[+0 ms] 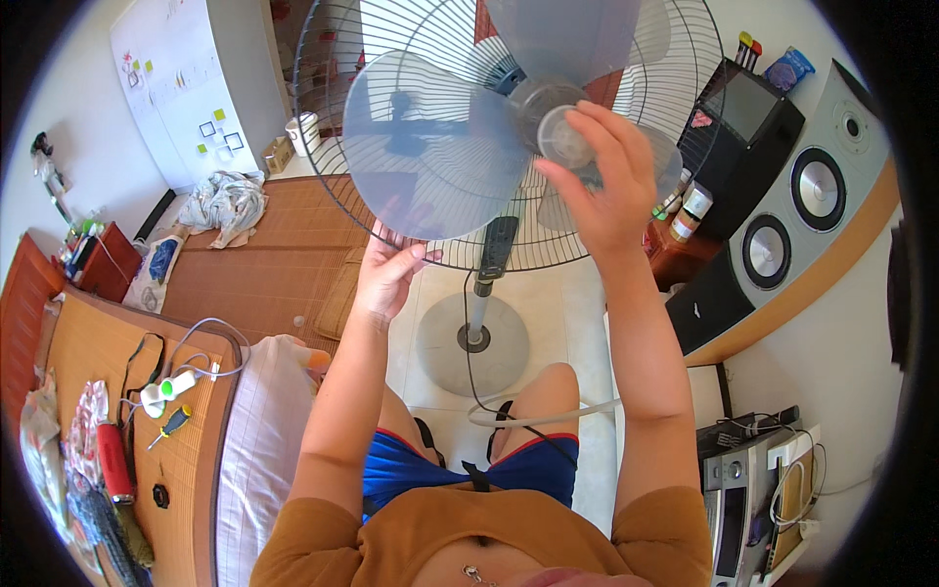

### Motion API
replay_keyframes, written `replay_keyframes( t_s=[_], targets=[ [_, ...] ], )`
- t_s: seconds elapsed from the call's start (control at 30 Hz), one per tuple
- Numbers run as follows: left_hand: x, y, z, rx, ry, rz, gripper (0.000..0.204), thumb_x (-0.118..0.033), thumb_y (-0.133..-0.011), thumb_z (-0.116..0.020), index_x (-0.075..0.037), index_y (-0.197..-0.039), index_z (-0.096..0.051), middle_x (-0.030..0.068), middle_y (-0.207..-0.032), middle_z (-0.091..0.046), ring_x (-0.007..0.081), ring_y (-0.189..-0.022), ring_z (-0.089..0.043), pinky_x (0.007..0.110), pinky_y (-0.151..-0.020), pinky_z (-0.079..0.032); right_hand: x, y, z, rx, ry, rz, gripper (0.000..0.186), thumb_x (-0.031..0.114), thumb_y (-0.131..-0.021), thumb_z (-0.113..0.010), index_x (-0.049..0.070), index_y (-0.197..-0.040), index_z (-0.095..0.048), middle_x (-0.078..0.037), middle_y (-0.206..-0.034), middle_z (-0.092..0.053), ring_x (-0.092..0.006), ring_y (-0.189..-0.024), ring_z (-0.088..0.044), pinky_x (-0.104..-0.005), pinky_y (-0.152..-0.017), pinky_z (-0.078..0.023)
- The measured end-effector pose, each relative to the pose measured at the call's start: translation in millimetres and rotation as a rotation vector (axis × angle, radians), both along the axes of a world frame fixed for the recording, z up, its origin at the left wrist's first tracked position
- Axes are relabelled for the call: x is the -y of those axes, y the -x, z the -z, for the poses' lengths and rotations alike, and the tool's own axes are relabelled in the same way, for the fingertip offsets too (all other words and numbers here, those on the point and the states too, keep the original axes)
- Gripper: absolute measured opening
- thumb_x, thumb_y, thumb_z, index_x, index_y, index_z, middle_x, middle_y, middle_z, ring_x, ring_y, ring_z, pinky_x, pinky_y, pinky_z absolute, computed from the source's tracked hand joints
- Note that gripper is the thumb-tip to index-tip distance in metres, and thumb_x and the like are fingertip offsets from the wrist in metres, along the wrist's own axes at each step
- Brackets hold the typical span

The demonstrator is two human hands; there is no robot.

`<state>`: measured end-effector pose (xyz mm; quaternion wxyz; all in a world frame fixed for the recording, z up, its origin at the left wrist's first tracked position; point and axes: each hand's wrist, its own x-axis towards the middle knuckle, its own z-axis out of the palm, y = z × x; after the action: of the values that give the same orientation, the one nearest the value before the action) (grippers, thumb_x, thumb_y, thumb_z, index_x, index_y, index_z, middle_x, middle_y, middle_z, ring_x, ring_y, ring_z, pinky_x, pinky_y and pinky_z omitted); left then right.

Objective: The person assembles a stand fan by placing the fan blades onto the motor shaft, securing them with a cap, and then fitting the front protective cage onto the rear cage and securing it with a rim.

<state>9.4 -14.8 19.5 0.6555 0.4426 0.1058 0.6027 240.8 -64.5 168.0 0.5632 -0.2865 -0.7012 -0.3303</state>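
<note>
A standing fan has pale translucent blades (421, 147) inside a round black wire guard (323, 147). My left hand (389, 274) is closed on the lower left rim of the guard, with the thumb over the wires. My right hand (614, 176) curls its fingers and thumb round the clear round hub cap (558, 137) at the centre of the blades. The grey pole (477, 313) stands on a round base (440, 362) between my legs, with a dark cord hanging beside it.
A bed (196, 440) at left holds a screwdriver (175, 426), power strip (158, 399) and red cylinder (114, 470). A white cabinet (156, 88) stands behind. At right are a tall speaker (768, 249), a dark box (743, 137) and stacked electronics (734, 509) with cables.
</note>
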Motion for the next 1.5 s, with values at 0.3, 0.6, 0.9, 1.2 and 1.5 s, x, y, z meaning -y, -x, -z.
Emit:
replay_keyframes(
  t_s=[0.3, 0.6, 0.9, 1.2, 1.5],
  targets=[
    [-1.7, -1.0, 2.8, -0.211, -0.022, -0.001, 0.050, 0.000, -0.077, -0.056, -0.008, -0.124, -0.039, 0.0108, -0.114, -0.055, 0.0258, -0.100, -0.058, 0.034, -0.071, -0.053, -10.7, 9.8, 5.9, -0.132, 0.021, 0.132, 0.046, 0.018, -0.056, -0.081, 0.011, -0.098, -0.064, -0.005, -0.093, -0.051, -0.0199, -0.079, -0.051, -0.0304, -0.069, -0.044],
    [1.5, -9.1, 9.1, -0.227, -0.016, -0.069, 0.046, 0.002, -0.078, -0.052, -0.005, -0.122, -0.040, 0.0103, -0.111, -0.055, 0.0227, -0.096, -0.058, 0.031, -0.069, -0.055, -8.8, 7.5, 4.2, -0.075, 0.085, 0.103, 0.042, 0.012, -0.063, -0.077, 0.009, -0.102, -0.063, -0.006, -0.093, -0.052, -0.0170, -0.072, -0.053, -0.0268, -0.057, -0.044],
    [8.8, -12.6, 7.5, -0.248, -0.068, -0.055, 0.050, 0.007, -0.077, -0.047, -0.003, -0.125, -0.036, 0.0111, -0.112, -0.052, 0.0228, -0.099, -0.056, 0.032, -0.071, -0.055, 8.1, 19.7, -15.3, -0.241, 0.338, 0.291, 0.032, 0.023, -0.073, -0.072, 0.004, -0.091, -0.055, -0.005, -0.061, -0.056, -0.0182, -0.053, -0.055, -0.0280, -0.049, -0.042],
    [8.1, -14.2, 6.9, -0.256, -0.086, -0.073, 0.045, 0.008, -0.078, -0.043, -0.003, -0.121, -0.037, 0.0102, -0.113, -0.051, 0.0211, -0.098, -0.056, 0.031, -0.072, -0.054, 13.0, 20.8, -6.5, -0.455, 0.578, -0.074, 0.028, 0.015, -0.078, -0.065, 0.002, -0.097, -0.049, -0.008, -0.062, -0.058, -0.0183, -0.053, -0.057, -0.0279, -0.054, -0.045],
    [13.0, -21.2, 6.8, -0.216, -0.129, -0.075, 0.047, 0.010, -0.079, -0.042, -0.005, -0.123, -0.036, 0.0099, -0.115, -0.049, 0.0214, -0.099, -0.055, 0.030, -0.073, -0.053, 18.0, 12.4, -16.0, -0.139, 0.344, 0.264, 0.031, 0.003, -0.071, -0.066, 0.004, -0.102, -0.059, -0.010, -0.088, -0.061, -0.0205, -0.071, -0.062, -0.0284, -0.062, -0.048]
  ],
)
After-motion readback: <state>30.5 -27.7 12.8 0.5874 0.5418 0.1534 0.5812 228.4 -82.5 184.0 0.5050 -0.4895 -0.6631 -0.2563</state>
